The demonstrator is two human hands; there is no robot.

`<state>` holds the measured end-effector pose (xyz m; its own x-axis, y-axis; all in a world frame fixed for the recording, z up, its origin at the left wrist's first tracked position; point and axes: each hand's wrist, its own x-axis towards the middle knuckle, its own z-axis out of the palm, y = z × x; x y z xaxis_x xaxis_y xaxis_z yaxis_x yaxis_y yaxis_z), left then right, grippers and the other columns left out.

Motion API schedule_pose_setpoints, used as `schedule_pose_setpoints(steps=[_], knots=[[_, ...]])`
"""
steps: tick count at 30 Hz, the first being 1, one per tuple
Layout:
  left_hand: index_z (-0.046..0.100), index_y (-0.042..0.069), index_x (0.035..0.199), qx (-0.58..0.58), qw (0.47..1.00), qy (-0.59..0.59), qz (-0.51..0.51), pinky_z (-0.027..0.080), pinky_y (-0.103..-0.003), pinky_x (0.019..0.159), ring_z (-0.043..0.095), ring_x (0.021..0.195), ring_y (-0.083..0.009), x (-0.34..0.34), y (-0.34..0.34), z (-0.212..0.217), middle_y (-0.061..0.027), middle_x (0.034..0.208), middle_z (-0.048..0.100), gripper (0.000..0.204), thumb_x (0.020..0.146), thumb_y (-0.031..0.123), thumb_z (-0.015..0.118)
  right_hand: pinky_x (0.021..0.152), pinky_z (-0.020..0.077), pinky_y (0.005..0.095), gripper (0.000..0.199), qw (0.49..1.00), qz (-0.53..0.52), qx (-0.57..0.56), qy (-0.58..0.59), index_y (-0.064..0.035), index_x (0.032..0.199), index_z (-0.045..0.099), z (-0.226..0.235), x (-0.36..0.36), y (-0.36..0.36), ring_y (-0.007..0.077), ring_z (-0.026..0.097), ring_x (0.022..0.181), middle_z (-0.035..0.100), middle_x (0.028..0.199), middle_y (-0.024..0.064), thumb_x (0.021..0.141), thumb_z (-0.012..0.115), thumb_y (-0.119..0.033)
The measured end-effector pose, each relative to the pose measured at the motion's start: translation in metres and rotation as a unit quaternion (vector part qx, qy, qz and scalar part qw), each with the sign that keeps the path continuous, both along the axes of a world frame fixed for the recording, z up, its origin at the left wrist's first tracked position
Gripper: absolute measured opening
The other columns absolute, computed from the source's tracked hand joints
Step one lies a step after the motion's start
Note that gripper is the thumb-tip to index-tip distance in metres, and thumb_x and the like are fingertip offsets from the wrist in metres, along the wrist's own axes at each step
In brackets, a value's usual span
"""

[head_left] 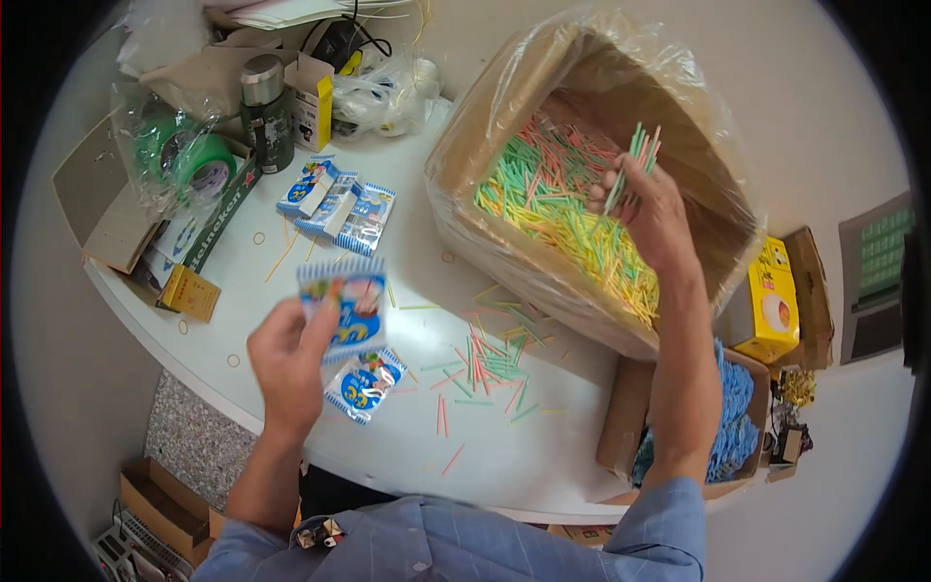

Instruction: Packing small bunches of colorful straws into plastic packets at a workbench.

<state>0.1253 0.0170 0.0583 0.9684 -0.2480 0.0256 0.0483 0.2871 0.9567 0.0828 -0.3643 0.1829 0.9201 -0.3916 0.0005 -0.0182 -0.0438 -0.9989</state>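
My left hand point(288, 357) is closed on a blue and white packet point(357, 303), held above the table between thumb and fingers. Below it another such packet point(367, 386) lies flat, and several more packets point(339, 209) overlap farther back. Over the big carton, my right hand point(648, 204) grips a small bunch of thin sticks point(640, 155), green and pink, pointing upward. The carton point(713, 126) is lined with clear plastic and holds a heap of loose sticks point(553, 194) in pink, green and yellow.
Loose sticks point(495, 359) lie scattered on the white table point(388, 456). A small carton of blue packets point(734, 407) stands at the right, near a yellow box point(771, 301). At the back left are a dark flask point(267, 121), green tape rolls point(208, 175) and a plastic bag point(393, 92).
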Motion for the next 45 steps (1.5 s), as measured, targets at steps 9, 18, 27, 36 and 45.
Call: schedule_pose_setpoints(steps=[9,18,27,36,45], knots=[[0.066,-0.003,0.106,-0.220,0.953,0.054,-0.199,0.052,-0.023,0.077,0.065,0.087,-0.0074,-0.010,-0.092,0.050,-0.0068,0.100,0.071,0.022,0.097,0.017,0.065,0.073,0.0577,0.0370,0.022,0.958,0.037,0.284,0.014,-0.0046,0.105,0.057,-0.046,-0.090,0.103,0.0211,0.064,0.080,0.063,0.089,0.0063,0.101,0.056,-0.026],[0.066,0.003,0.103,0.068,0.865,0.087,-0.490,0.052,-0.023,0.059,0.064,0.071,-0.0077,-0.069,-0.119,0.030,-0.0047,0.084,0.069,0.023,0.097,0.026,0.065,0.064,0.0571,0.0354,0.034,0.920,0.183,0.335,0.085,-0.0047,0.110,0.061,-0.132,-0.156,0.146,0.0239,0.068,0.079,0.067,0.090,0.0091,0.097,0.061,-0.035],[0.065,0.000,0.108,-0.100,0.964,0.098,-0.225,0.053,-0.024,0.066,0.066,0.077,-0.0080,-0.069,-0.097,-0.004,-0.0048,0.091,0.070,0.022,0.098,0.020,0.063,0.080,0.0457,0.0293,0.021,0.994,-0.064,-0.075,0.049,-0.0021,0.104,0.057,-0.143,-0.218,0.160,0.0154,0.061,0.088,0.064,0.095,0.0069,0.103,0.049,-0.021],[0.062,0.004,0.114,-0.060,0.952,0.229,-0.195,0.055,-0.023,0.067,0.067,0.079,-0.0055,-0.077,-0.061,-0.024,-0.0019,0.096,0.069,0.027,0.098,0.026,0.064,0.097,0.0442,0.0307,0.016,0.977,-0.156,-0.135,0.045,0.0004,0.110,0.052,-0.218,-0.262,0.189,0.0192,0.061,0.102,0.065,0.105,0.0119,0.105,0.046,-0.014],[0.074,-0.003,0.090,0.106,0.945,0.114,-0.289,0.051,-0.020,0.064,0.066,0.071,-0.0070,-0.092,-0.068,-0.037,-0.0069,0.082,0.074,0.020,0.091,0.017,0.071,0.104,0.0474,0.0447,0.015,0.940,-0.275,0.180,-0.094,-0.0025,0.111,0.052,-0.212,-0.256,0.172,0.0281,0.063,0.109,0.063,0.105,0.0107,0.104,0.049,-0.015]])
